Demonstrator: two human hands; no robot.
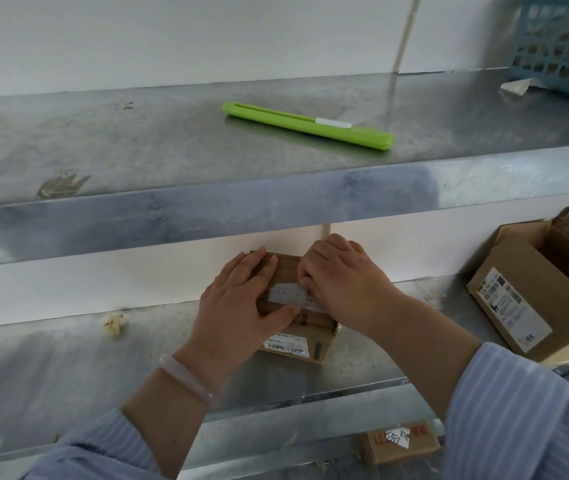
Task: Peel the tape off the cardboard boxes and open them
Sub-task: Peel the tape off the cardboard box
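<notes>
Parcel storeroom or unpacking station. Galvanised steel upper shelf [172, 150] runs along a white wall [172, 36]. On it: green box cutter [307, 125]; blue plastic basket [560, 39] at its right end. Below it, right: opened cardboard boxes [532, 292] bearing barcode shipping labels; lower still, a number-marked parcel [400, 441].

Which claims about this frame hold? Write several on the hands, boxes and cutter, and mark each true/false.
1. The left hand presses flat on the small box. True.
2. The right hand holds the green cutter. False: the cutter lies on the upper shelf; the right hand pinches the tape on the small box.
3. The bigger box at the right is open. True.
4. The blue basket stands on the lower shelf. False: it stands on the upper shelf.
</notes>
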